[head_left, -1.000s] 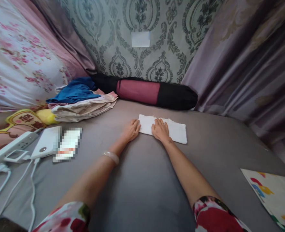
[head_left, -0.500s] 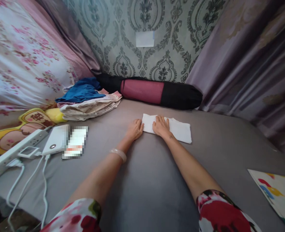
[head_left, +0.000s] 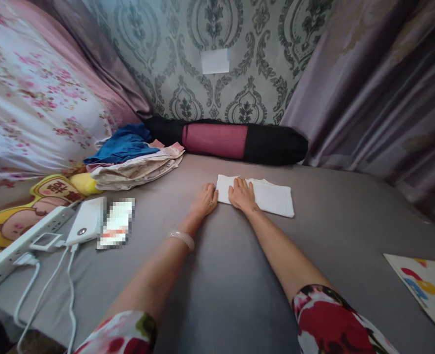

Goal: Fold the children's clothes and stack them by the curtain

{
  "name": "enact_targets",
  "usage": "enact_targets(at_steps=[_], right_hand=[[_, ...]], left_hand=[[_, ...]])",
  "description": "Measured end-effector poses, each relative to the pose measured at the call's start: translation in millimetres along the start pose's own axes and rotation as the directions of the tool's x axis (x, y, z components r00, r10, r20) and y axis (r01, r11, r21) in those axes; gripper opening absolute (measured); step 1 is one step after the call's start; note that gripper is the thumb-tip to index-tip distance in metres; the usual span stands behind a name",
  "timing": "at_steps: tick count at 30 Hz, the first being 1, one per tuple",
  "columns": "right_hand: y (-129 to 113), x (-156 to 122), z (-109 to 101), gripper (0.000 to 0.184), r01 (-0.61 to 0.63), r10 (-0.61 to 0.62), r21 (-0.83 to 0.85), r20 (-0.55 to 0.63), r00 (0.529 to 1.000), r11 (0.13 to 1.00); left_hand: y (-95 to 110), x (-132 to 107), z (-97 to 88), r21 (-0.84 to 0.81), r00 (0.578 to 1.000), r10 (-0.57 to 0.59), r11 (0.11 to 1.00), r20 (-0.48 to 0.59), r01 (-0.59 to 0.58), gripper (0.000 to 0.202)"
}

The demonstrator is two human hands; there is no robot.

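While both arms stretch forward from red floral sleeves, the work on the grey bed sheet [head_left: 217,275] looks mostly done, judging by how flat things lie: the one white cloth, folded into a long rectangle [head_left: 267,197], lies smooth near the far edge of the bed, and only a last pressing or one more fold seems left. Nearest on the left lie one white power strip [head_left: 21,241], two white cables trailing toward the edge, and one white power bank [head_left: 85,227] beside a blurred card. Off to the right, one corner of a brightly printed fabric [head_left: 423,287] shows. Farther on, the left hand [head_left: 205,200], with one pale bangle on its wrist, rests flat with fingers spread on the sheet, its fingertips just at the cloth's left end. The right hand [head_left: 241,194] lies open, palm down, pressing the cloth's left part and gripping nothing. Beyond, one stack of folded clothes topped with blue [head_left: 132,157] sits at left, and one black and maroon bolster [head_left: 235,140] lies against the patterned wall.
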State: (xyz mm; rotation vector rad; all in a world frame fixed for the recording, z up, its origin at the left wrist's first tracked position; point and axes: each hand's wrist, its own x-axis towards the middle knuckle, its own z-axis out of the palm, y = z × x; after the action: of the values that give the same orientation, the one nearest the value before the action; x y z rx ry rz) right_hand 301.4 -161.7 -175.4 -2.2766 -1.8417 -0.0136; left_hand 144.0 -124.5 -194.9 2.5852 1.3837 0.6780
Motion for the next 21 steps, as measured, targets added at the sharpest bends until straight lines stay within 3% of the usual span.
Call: enact_targets(at_steps=[7, 11, 15, 21], right_hand=[[-7, 4, -5, 0.057, -0.035, 0.035, -0.004, 0.053, 0.998, 0.999], [-26, 10, -6, 0.056, 0.049, -0.049, 0.043, 0.011, 0.999, 0.998], [-42, 13, 1, 0.055, 0.123, -0.124, 0.097, 0.008, 0.992, 0.988], [-44, 13, 14, 0.054, 0.12, -0.12, 0.1, -0.003, 0.993, 0.988]], left_hand=[[-5, 3, 5.4, -0.041, 1.0, 0.001, 0.999, -0.03, -0.002, 0.031], [-9, 4, 9.8, -0.115, 0.998, -0.017, 0.993, -0.053, 0.01, 0.037], [-13, 5, 12.2, -0.185, 0.996, -0.018, 0.983, -0.084, 0.002, 0.039], [-14, 5, 13.6, -0.211, 0.996, -0.018, 0.978, -0.086, 0.0, 0.037]])
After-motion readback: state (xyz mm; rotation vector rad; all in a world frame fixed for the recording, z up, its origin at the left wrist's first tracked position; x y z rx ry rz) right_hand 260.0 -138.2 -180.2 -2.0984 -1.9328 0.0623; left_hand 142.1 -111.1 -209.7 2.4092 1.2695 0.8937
